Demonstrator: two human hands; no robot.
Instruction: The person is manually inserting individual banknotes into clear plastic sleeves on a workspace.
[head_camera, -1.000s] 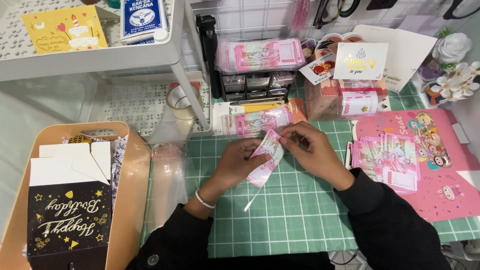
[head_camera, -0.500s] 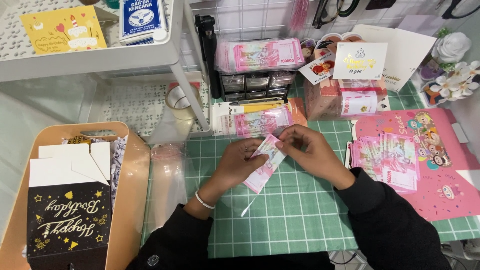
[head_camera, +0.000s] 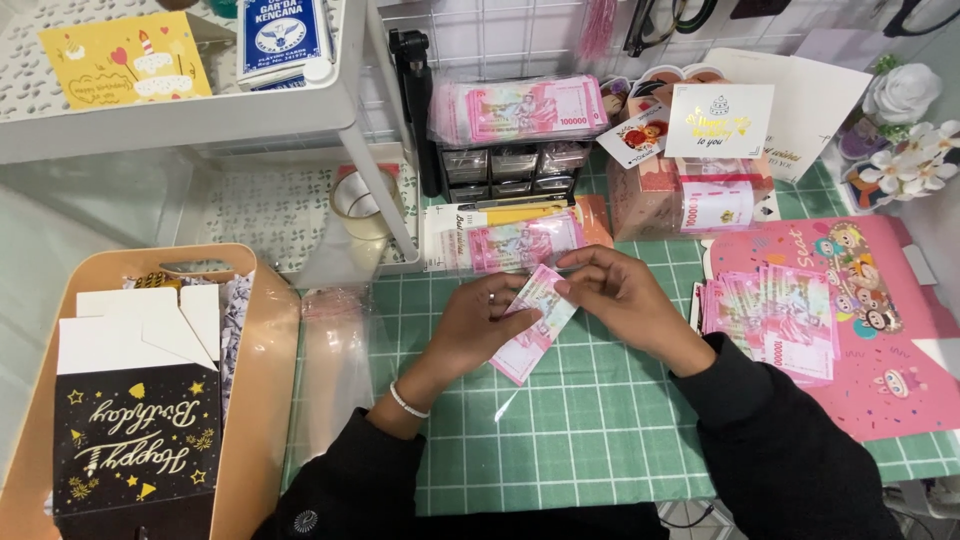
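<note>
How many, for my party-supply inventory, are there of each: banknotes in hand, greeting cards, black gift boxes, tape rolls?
Pink banknote, held by left hand and right hand: 1
Greeting cards: 2 (yellow card, white card)
Black gift box: 1
Tape roll: 1
Total: 5

Pink banknote (head_camera: 533, 325), green gridded cutting mat (head_camera: 600, 420), black gold-lettered box (head_camera: 135, 450), yellow card (head_camera: 125, 58)

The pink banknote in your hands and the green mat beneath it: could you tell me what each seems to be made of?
Pink banknote: thin printed paper, apparently inside a clear glossy plastic sleeve, as a transparent edge trails below it. Green mat: probably matte vinyl or rubber, flat with a white printed grid.
</note>
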